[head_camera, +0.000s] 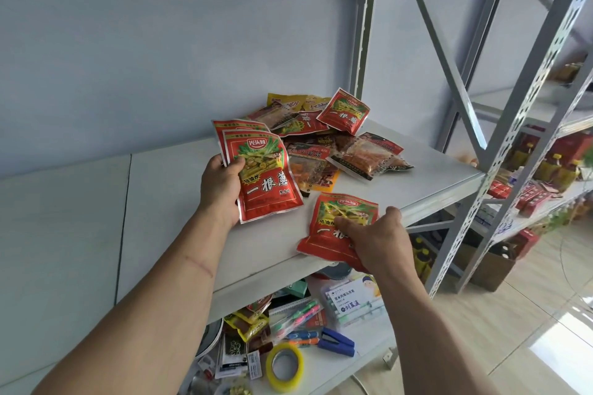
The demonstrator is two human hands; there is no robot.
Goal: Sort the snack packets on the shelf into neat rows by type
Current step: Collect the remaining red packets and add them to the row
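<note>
The left hand (224,189) grips a small stack of red snack packets (266,176) by their left edge, thumb curled over the front of the top packet and fingers behind; at least two packets of the same red-and-green print show fanned in the grip, held tilted just above the white shelf board (179,189). The right hand (378,240) pinches another red packet (337,228) of the same print, fingers pressed on its face and thumb out along the shelf's front edge; this packet lies on the front lip of the board, its lower end hanging slightly past the edge.

Behind both hands, toward the back right of the board, sits a loose pile of mixed packets (324,144): one more red packet (345,112) leaning on top at the rear, yellow packets (288,101) behind it, and clear-windowed packets (369,154) with reddish-brown contents to the right, all overlapping.

On the shelf below lie a roll of yellow tape (284,365), a blue stapler (337,341), pens (296,317) and a box of markers (353,301). A grey metal upright (519,131) frames the right side.
</note>
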